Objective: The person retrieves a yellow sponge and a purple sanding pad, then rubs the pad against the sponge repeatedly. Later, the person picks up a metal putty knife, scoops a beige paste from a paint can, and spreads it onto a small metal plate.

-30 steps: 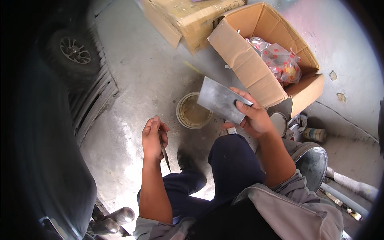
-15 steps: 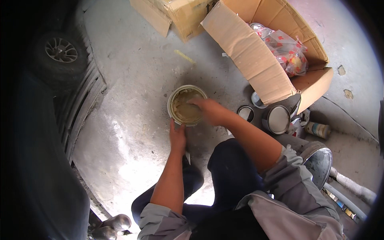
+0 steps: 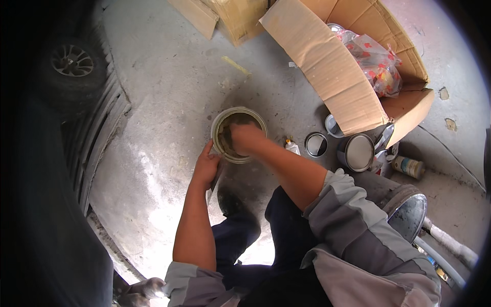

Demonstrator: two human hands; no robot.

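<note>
On the concrete floor stands a round tub (image 3: 264, 125) with a pale rim and a brownish-yellow paste inside. My left hand (image 3: 205, 168) holds the tub's near-left rim, its index finger stretched along the edge. A thin, flat, greyish thing (image 3: 215, 183) sticks out beside the left palm; its kind is unclear. My right hand (image 3: 246, 139) reaches down inside the tub with its fingers curled. Whatever those fingers hold is hidden by the hand and slightly blurred. Right of the tub lies a small white tube (image 3: 292, 147) with an orange-yellow tip.
Several tins stand to the right, among them an open tin (image 3: 359, 152). Behind them is an open cardboard box (image 3: 327, 66) holding a red-patterned plastic bag (image 3: 376, 64). A bucket (image 3: 408, 212) lies near my right elbow. A wheel (image 3: 72, 60) shows at the far left.
My right hand has moved left and deeper into the tub. The left hand has slid left along the rim. The small white tube has come into sight.
</note>
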